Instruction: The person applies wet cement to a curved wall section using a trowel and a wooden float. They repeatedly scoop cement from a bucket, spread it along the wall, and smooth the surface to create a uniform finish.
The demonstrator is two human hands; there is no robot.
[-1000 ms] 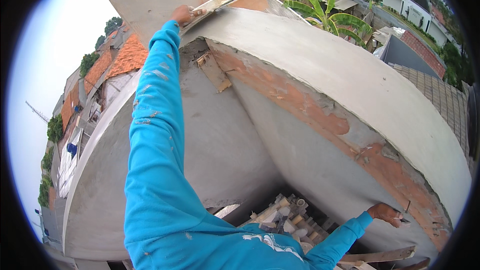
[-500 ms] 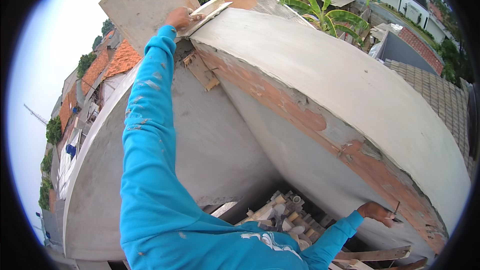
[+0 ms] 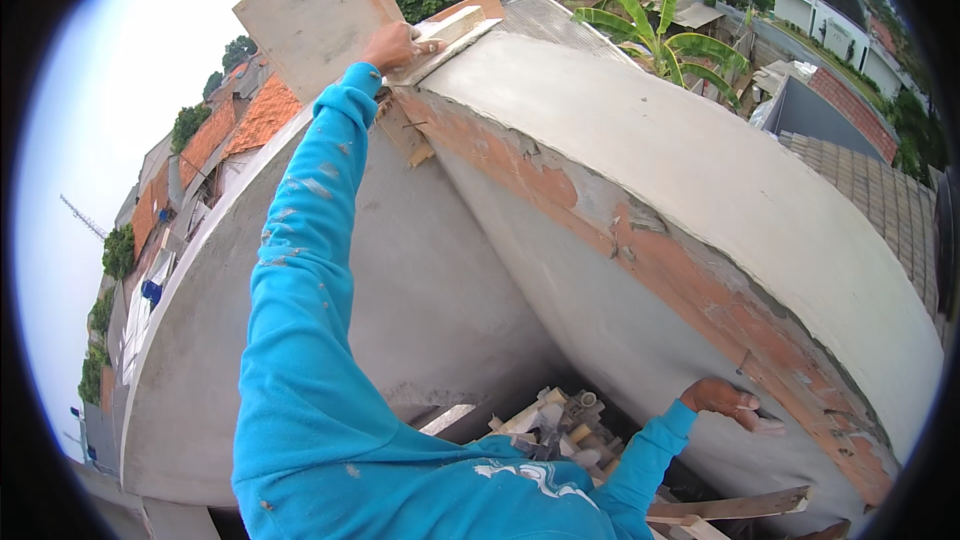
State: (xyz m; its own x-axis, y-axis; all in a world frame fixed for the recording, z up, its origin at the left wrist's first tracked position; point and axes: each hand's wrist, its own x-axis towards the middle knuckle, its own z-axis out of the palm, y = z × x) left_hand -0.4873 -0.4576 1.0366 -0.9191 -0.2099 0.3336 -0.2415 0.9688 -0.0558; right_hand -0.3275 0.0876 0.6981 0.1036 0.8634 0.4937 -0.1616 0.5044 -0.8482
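My left hand (image 3: pixel 400 45) grips a pale narrow board (image 3: pixel 450 35) at the top end of the curved rendered wall (image 3: pixel 650 125), beside a large upright tan panel (image 3: pixel 315 10). At lower right, my right hand (image 3: pixel 725 402) has its fingers curled beside a band of rough orange and grey patches (image 3: pixel 700 300) under the wall's edge; what it holds is too small to name. A thin rod (image 3: pixel 742 362) shows just above that hand. A short wood offcut (image 3: pixel 410 145) is lodged in the corner below my left hand.
A second grey curved wall (image 3: pixel 210 340) forms the left side. Between the walls a dark gap holds jumbled pale pieces (image 3: pixel 565 430), with wooden planks (image 3: pixel 750 502) at lower right. Beyond are tiled roofs (image 3: pixel 262 110), a corrugated sheet (image 3: pixel 550 15), banana plants (image 3: pixel 660 45) and a road.
My right hand has moved leftward and slightly up in the picture, with its fingers now lower than the thin rod. My left hand stays on the board as the view shifts slightly.
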